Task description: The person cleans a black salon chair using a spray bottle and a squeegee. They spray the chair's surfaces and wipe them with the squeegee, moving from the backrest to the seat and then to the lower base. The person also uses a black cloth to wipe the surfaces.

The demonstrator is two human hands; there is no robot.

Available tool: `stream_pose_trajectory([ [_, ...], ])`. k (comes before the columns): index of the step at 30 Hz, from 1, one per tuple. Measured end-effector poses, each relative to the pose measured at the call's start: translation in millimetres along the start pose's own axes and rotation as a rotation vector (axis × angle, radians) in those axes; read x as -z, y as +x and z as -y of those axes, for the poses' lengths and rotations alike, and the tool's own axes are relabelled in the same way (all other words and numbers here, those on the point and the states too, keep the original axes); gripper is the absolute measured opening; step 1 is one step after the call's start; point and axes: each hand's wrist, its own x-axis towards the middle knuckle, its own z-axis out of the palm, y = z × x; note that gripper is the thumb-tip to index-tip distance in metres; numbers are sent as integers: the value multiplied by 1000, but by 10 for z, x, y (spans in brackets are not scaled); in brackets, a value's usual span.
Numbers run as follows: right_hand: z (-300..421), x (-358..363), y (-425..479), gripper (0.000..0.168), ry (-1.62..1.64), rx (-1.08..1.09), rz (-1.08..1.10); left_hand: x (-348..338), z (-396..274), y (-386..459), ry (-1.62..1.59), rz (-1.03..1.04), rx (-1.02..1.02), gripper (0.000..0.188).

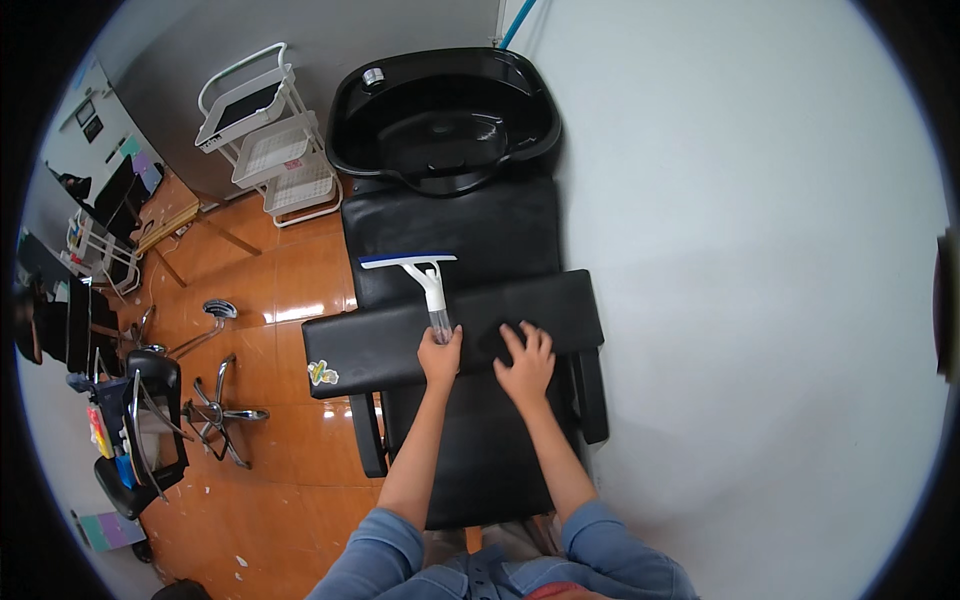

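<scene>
My left hand [439, 358] grips the clear handle of a white spray squeegee [429, 286] with a blue edge along its head. The squeegee points away from me, over the black padded board [375, 345] that lies across the armrests of a salon shampoo chair [480, 450]. With fingers spread, my right hand [529, 364] is at the board's right half and holds nothing; whether the fingertips touch the padding I cannot tell. A sticker [322, 373] is on the board's left end. Beyond it rises the black backrest [457, 225].
A glossy black shampoo basin [442, 112] stands behind the backrest. To its left is a white three-tier trolley [270, 150]. A pale wall [750, 300] runs close along the right side. On the tiled floor [300, 442] at left stands a wheeled salon chair [154, 427] loaded with items.
</scene>
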Motion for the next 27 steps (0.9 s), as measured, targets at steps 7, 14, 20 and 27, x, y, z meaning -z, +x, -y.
stream_pose_trajectory([
  [7,-229,-117,981,56,-179,-436,-131,24,-27,6,46,23,-27,34],
  [14,236,-295,780,61,-78,-18,8,-31,-24,-7,21,-4,-29,32],
  [20,-111,-35,191,70,-49,-11,79,-18,8,-26,62,-21,-14,32],
  [27,-769,13,1204,56,-223,-255,-81,-43,26,-15,107,-15,-24,31],
])
